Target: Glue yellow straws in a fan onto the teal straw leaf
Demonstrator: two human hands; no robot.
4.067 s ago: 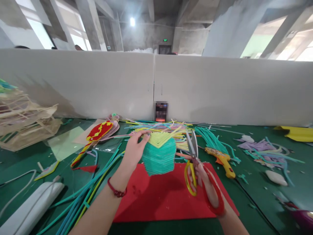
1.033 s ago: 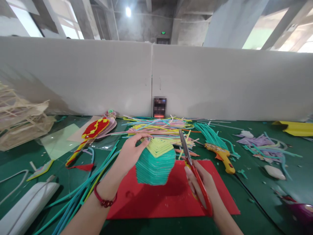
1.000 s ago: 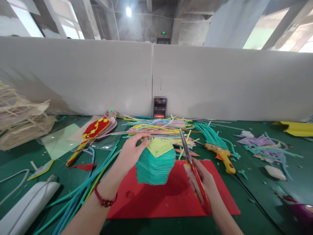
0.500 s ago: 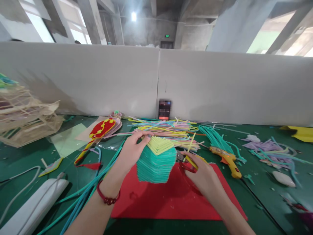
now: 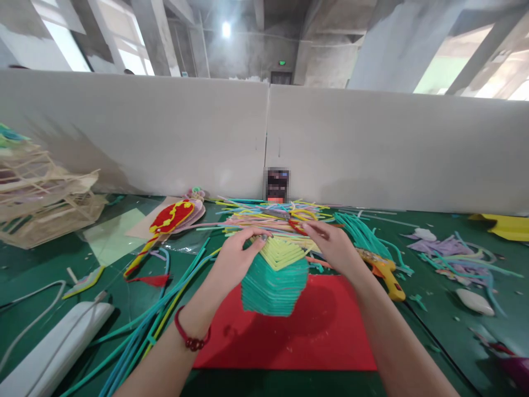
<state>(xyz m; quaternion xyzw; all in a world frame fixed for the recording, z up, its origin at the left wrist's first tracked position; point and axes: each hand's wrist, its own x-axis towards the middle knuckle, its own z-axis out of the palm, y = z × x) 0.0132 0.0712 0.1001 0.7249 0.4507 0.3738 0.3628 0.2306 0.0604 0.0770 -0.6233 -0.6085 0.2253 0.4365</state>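
Observation:
My left hand [image 5: 243, 249] pinches the upper left edge of a panel made of teal and yellow pipe cleaners [image 5: 273, 289]. Its yellow chevron-striped part [image 5: 283, 253] is at the top, above rows of teal. Part of that edge is hidden behind my fingers. My right hand [image 5: 333, 245] reaches over the pile of pipe cleaners beyond the panel. Its fingertips are at the red and yellow handles of a pair of scissors [image 5: 275, 214], whose blades point left over the pile.
Below the panel lies a red sheet [image 5: 330, 331]. A yellow glue gun [image 5: 384, 271] and a teal pipe-cleaner bundle [image 5: 363, 234] are at right. Left are a red and yellow fan-shaped piece [image 5: 172, 216], a white power strip [image 5: 61, 344] and a wooden frame [image 5: 45, 204]. A phone [image 5: 278, 184] leans on the partition.
My right hand has moved forward and left, carrying the scissors from beside the panel to the pile. The panel has shifted slightly right and nearer in my left hand.

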